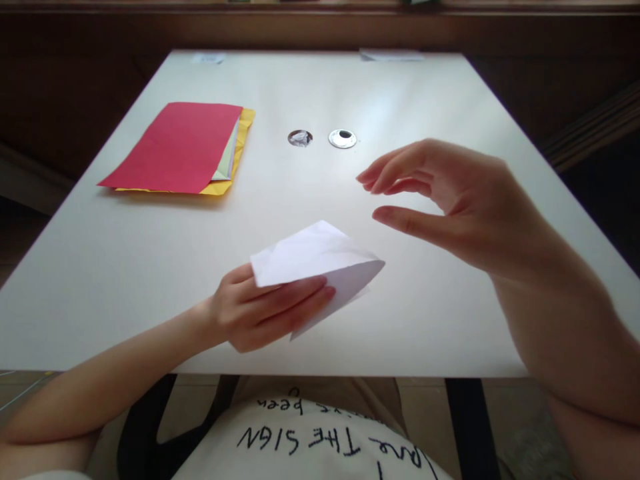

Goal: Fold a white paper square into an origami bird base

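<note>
A folded sheet of white paper (315, 257) is held above the near part of the table by my left hand (270, 310). Two of its fingers lie across the lower outside layer, while others are hidden behind or inside the fold. The paper narrows to a point at the right. My right hand (450, 200) hovers above and to the right of the paper, apart from it. Its thumb and fingers are spread with a gap between them, and nothing is in it.
On the white table (150, 287), a red sheet (175, 147) lies over yellow paper (217, 189) at the left. Two round inserts (343, 139) (300, 139) sit in the tabletop beyond the hands. White paper (391, 55) rests at the far edge.
</note>
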Motion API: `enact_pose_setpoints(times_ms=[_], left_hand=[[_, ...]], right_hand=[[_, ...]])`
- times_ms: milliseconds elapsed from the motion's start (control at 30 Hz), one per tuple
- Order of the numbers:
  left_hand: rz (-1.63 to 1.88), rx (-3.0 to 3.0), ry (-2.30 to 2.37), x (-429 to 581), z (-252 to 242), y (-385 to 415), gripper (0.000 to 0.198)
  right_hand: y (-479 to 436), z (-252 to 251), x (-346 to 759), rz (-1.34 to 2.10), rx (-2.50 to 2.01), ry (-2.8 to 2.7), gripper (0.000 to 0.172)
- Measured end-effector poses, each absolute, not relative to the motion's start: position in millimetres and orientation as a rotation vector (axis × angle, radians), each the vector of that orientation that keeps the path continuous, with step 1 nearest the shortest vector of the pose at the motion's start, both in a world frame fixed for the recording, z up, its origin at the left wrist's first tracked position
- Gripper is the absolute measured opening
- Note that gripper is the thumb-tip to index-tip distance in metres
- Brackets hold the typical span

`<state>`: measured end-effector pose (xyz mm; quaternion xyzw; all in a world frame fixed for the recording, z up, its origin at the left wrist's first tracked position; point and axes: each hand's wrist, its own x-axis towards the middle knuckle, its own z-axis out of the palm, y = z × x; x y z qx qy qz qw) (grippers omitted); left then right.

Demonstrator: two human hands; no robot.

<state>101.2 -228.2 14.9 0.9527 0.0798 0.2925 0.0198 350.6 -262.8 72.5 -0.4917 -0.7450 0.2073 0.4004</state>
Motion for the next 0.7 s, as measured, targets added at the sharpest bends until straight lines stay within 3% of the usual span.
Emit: enact_pose_setpoints(times_ms=[67, 167, 300, 433, 700], left_hand=[[1.105, 3.072, 0.009, 107.4, -0.5, -221.7, 0.022], [0.893, 3.022, 0.177, 120.3, -25.4, -209.7, 0.023], [0.490, 2.807, 0.297, 128.4, -39.1, -202.8, 0.048], [0.417, 2.654, 0.355, 126.8, -35.7, -203.8, 0.061], [0.462, 2.538, 0.456, 130.5, -40.7, -203.2, 0.045]], right_hand=[[-267.7, 75.8, 346.3, 0.408, -1.246, -1.974, 0.010], [-273.8, 80.3, 342.9, 0.228, -1.251, -2.099, 0.007], [-278.2, 74.8, 345.0, 0.176, -1.261, -2.378, 0.013], [-281.6, 59.1, 343.9, 0.190, -1.310, -2.628, 0.017], [-287.4, 32.8, 345.1, 0.106, -1.255, -2.584, 0.029]])
